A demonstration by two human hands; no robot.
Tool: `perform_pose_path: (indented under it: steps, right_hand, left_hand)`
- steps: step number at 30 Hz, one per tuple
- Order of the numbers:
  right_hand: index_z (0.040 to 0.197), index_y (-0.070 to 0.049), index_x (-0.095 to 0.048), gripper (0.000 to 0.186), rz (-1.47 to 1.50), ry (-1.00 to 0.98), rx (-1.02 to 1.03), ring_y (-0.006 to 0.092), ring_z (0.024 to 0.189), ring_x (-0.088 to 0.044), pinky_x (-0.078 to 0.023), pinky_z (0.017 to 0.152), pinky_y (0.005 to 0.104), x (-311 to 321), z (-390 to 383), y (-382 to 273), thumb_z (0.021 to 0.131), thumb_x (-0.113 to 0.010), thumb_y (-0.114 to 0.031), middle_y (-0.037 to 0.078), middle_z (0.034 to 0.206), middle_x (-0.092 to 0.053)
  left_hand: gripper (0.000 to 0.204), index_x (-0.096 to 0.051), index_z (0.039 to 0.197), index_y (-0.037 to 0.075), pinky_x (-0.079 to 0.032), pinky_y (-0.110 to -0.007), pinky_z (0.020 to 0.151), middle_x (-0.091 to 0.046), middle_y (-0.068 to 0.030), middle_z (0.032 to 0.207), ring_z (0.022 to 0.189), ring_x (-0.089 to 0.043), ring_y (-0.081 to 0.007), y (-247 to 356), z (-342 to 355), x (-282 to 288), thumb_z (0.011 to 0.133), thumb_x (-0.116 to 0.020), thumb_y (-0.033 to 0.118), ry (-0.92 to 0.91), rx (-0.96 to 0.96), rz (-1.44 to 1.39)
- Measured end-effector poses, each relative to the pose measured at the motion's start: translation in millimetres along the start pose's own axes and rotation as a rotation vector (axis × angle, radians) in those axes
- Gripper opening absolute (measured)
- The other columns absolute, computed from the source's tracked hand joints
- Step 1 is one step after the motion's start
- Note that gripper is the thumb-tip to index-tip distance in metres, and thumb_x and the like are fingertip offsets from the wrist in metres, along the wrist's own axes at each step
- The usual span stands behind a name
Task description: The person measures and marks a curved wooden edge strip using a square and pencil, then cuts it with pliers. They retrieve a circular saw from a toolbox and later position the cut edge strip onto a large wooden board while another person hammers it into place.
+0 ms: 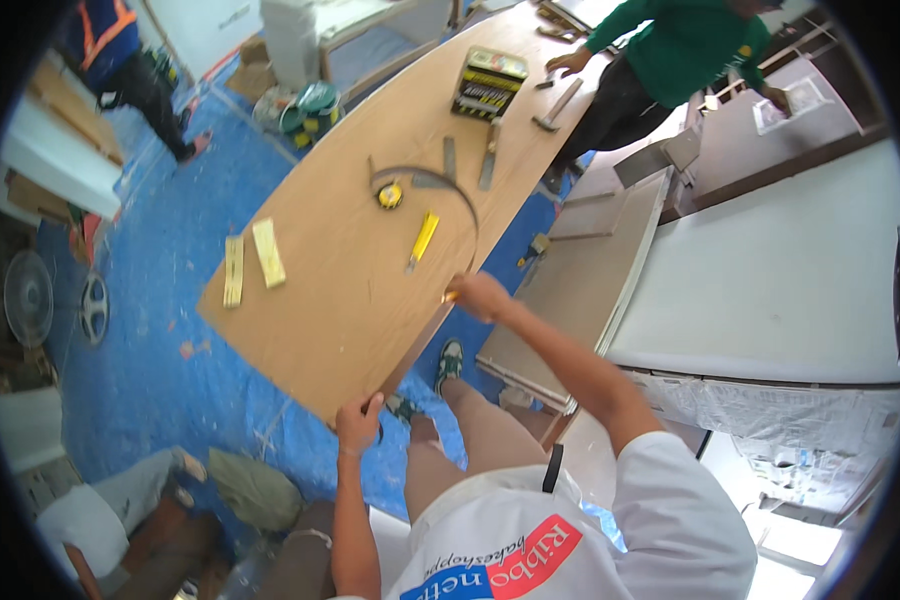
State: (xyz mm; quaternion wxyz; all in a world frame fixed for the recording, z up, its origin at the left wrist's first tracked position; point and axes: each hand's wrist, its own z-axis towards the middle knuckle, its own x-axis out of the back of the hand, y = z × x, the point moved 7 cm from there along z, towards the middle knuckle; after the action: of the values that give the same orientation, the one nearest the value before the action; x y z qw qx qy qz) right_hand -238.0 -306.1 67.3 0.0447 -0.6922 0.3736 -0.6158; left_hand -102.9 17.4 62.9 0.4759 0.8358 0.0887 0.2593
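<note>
A dark, narrow edging strip (473,222) curls over the wooden tabletop (320,330) and runs down to my right hand (480,297). My right hand is closed on it at the table's right edge; a small yellow-orange bit shows at the fingertips, too small to name. At the near corner, my left hand (358,425) pinches the strip, and a short dark end hangs below the fingers. Between the hands a brown band follows the table's edge. Inside the curl lie a yellow tape measure (390,195) and a yellow utility knife (424,240).
Farther up the table are putty knives (489,155), a hammer (558,105) and a rectangular tin (490,82). Two pale yellow pieces (268,253) lie at left. A co-worker in green (660,50) stands at the far right. Panels (590,280) are stacked at right; blue sheeting (170,280) covers the floor.
</note>
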Motion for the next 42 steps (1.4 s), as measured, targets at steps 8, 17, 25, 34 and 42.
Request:
perform_pose_path:
  steps: [8,17,25,34,42]
  right_hand:
    - [0.123,-0.009,-0.061,0.037,0.403,0.614,-0.316,0.0351,0.105,-0.063,-0.052,0.087,0.0436,9,-53,60,0.087,-0.069,-0.017,0.015,0.125,-0.059]
    - [0.114,-0.003,-0.061,0.030,1.044,0.932,-1.030,0.0193,0.089,-0.060,-0.047,0.081,0.0333,-69,-119,140,0.100,-0.049,-0.027,0.010,0.091,-0.063]
    - [0.096,0.000,-0.069,0.031,0.685,0.637,-0.889,0.0377,0.079,-0.069,-0.053,0.071,0.0470,-99,-17,237,0.095,-0.055,-0.027,0.019,0.085,-0.071]
    - [0.133,-0.006,-0.060,0.057,0.521,0.681,-0.844,0.0350,0.105,-0.067,-0.053,0.090,0.0427,-88,95,247,0.082,-0.072,-0.027,0.023,0.114,-0.069]
    - [0.125,-0.005,-0.061,0.049,0.643,0.985,-0.801,0.0297,0.092,-0.067,-0.053,0.087,0.0387,-89,-148,109,0.084,-0.076,-0.027,0.018,0.107,-0.068]
  left_hand:
    - [0.024,-0.073,0.096,-0.001,-0.042,-0.023,0.049,-0.062,-0.0007,0.062,0.052,-0.053,-0.0066,17,15,-46,0.096,-0.067,0.023,-0.114,0.153,-0.188]
    - [0.020,-0.074,0.095,-0.003,-0.041,-0.023,0.050,-0.065,-0.0020,0.064,0.055,-0.054,-0.0051,126,-10,-34,0.093,-0.070,0.016,-0.009,0.175,-0.056]
    - [0.023,-0.070,0.087,-0.008,-0.038,-0.021,0.044,-0.059,-0.0027,0.058,0.048,-0.052,-0.0052,247,-95,21,0.089,-0.072,0.015,0.137,0.044,0.067]
    - [0.032,-0.072,0.083,-0.005,-0.036,-0.023,0.048,-0.057,-0.0016,0.053,0.050,-0.052,-0.0065,247,-170,85,0.086,-0.077,0.026,0.379,0.010,0.142]
    - [0.013,-0.069,0.088,-0.004,-0.035,-0.022,0.040,-0.057,-0.0018,0.059,0.045,-0.051,-0.0068,218,-220,101,0.090,-0.070,0.008,0.078,-0.202,0.122]
